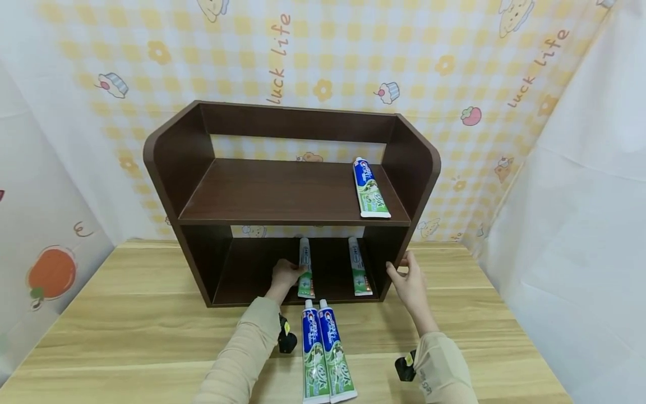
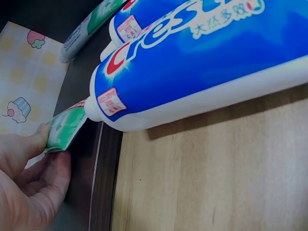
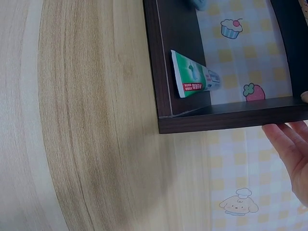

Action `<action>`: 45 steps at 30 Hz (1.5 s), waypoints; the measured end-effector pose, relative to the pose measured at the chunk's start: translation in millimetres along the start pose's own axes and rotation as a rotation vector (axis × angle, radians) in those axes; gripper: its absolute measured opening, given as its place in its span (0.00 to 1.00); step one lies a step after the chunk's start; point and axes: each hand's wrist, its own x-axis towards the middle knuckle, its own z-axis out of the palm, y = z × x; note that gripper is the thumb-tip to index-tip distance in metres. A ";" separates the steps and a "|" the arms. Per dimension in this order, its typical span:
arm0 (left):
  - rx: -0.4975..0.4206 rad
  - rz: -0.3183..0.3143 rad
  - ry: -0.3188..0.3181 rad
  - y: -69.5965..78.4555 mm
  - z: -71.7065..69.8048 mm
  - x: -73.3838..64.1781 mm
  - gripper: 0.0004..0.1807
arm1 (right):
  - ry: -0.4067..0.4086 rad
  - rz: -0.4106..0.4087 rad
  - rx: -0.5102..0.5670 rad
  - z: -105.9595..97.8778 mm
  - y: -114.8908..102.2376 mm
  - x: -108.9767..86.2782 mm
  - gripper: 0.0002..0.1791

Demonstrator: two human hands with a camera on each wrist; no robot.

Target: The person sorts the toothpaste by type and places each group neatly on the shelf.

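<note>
A dark brown two-tier shelf [image 1: 267,193] stands on the table. My left hand [image 1: 285,275] reaches into its lower tier, where thumb and fingers pinch the flat end of a green-and-grey toothpaste tube [image 2: 66,129]. That tube lies with its cap towards the back. Outside the right end, my right hand [image 1: 411,286] grips the side panel [image 3: 231,119] by its front edge, thumb on the inner face and fingers outside. A second green-and-grey tube [image 1: 359,269] lies in the lower tier near that panel. On the upper tier, a blue-and-green Crest toothpaste tube [image 1: 370,188] lies at the right.
Two blue-and-green Crest tubes [image 1: 323,359] lie side by side on the wooden table [image 1: 126,336], their caps close to the shelf's front edge. Behind the shelf hangs a yellow-checked cloth [image 1: 323,62]. White cloth [image 1: 570,224] hangs along the right side.
</note>
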 end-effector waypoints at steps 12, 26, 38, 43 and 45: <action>0.101 0.096 0.111 -3.8 -0.6 -6.5 0.13 | 0.009 -0.003 -0.013 0.7 -1.5 -1.2 0.11; 0.108 0.180 0.130 -4.1 -1.5 -5.2 0.12 | 0.012 -0.002 -0.007 1.0 -1.4 -1.0 0.10; 0.068 0.207 0.103 -69.1 17.1 56.4 0.18 | 0.009 0.009 -0.014 0.6 -2.4 -1.3 0.10; 0.062 0.086 -0.002 -9.6 -18.1 -3.9 0.15 | 0.017 0.007 -0.034 0.7 -3.5 -1.5 0.10; 0.066 0.040 -0.038 -3.1 -24.0 -10.9 0.15 | 0.015 0.007 -0.036 1.2 -3.5 -1.3 0.10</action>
